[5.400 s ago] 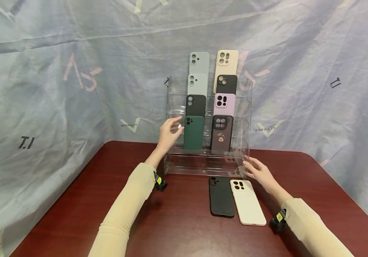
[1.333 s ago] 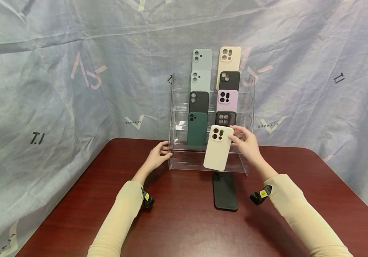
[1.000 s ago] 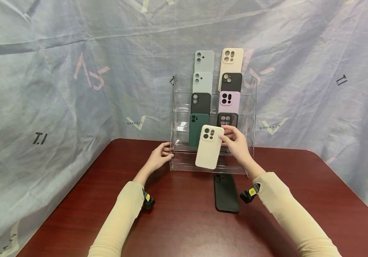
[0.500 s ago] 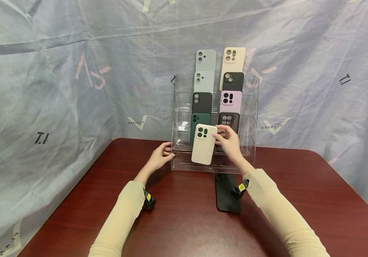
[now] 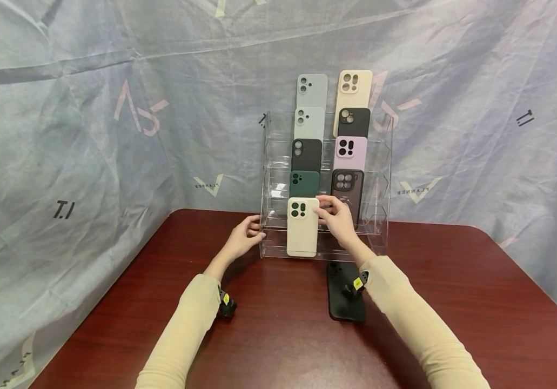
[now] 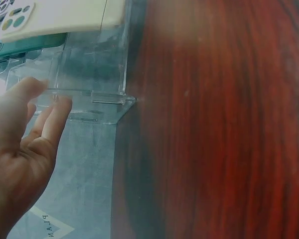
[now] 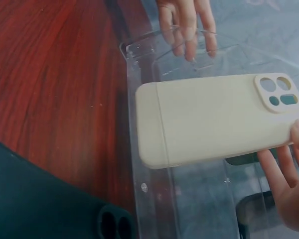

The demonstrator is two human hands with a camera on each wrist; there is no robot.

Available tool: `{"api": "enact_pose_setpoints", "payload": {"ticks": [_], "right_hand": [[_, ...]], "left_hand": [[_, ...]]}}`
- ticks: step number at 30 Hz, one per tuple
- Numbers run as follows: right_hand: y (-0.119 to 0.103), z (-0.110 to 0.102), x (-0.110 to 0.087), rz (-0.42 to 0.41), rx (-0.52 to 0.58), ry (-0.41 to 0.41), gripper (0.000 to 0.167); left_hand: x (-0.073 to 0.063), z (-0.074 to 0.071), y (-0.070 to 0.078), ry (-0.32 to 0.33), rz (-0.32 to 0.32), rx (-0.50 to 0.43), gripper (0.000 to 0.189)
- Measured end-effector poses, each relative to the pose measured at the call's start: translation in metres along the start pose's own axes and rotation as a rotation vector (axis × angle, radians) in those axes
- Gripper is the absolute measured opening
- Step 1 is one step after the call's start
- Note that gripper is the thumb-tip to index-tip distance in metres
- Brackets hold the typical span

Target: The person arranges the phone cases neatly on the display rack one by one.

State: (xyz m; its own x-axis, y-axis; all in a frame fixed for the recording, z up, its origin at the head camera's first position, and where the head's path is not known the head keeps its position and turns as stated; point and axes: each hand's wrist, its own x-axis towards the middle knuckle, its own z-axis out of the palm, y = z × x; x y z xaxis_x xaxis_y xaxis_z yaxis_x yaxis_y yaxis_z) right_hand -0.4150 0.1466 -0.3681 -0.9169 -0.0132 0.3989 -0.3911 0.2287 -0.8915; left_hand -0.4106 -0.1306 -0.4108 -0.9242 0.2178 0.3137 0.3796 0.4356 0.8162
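A cream phone case [image 5: 302, 227] stands upright in the lowest tier of a clear acrylic display stand [image 5: 278, 251]. Its bottom edge sits behind the tier's front lip, which crosses it as a thin line in the right wrist view. My right hand [image 5: 337, 219] pinches the case's upper right edge between thumb and fingers. At the stand's left side panel, my left hand [image 5: 241, 237] rests its fingertips, fingers fairly straight. Behind the cream case, a green phone case [image 5: 304, 183] is partly covered. A dark translucent case [image 5: 348, 189] stands in the same tier as the green one.
A black phone case [image 5: 343, 302] lies flat on the red-brown table [image 5: 278, 335], under my right wrist. Higher tiers hold several more cases, among them a lilac case [image 5: 357, 155] and a pale grey-blue case [image 5: 314, 89]. A grey cloth [image 5: 200, 108] hangs behind.
The cream case was picked up from the table, carried left past the dark translucent case, then straightened and lowered into the bottom tier. My left hand moved down to the stand's side earlier and stays there.
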Motion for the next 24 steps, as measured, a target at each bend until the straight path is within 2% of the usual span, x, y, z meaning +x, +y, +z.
{"api": "enact_pose_setpoints", "payload": {"ticks": [8, 15, 18, 24], "right_hand": [[0.004, -0.004, -0.006, 0.0, -0.04, -0.009, 0.042], [0.007, -0.014, -0.013, -0.049, -0.129, 0.023, 0.041], [0.008, -0.02, -0.019, -0.063, -0.16, 0.009, 0.039], [0.008, -0.034, -0.034, -0.075, -0.216, -0.073, 0.038]], "left_hand": [[0.0, 0.002, 0.0, -0.007, 0.008, 0.002, 0.054], [0.001, 0.003, -0.003, -0.004, 0.009, -0.011, 0.054], [0.001, 0.003, -0.004, -0.005, 0.01, -0.014, 0.054], [0.001, 0.002, -0.006, -0.004, 0.007, -0.023, 0.054]]}}
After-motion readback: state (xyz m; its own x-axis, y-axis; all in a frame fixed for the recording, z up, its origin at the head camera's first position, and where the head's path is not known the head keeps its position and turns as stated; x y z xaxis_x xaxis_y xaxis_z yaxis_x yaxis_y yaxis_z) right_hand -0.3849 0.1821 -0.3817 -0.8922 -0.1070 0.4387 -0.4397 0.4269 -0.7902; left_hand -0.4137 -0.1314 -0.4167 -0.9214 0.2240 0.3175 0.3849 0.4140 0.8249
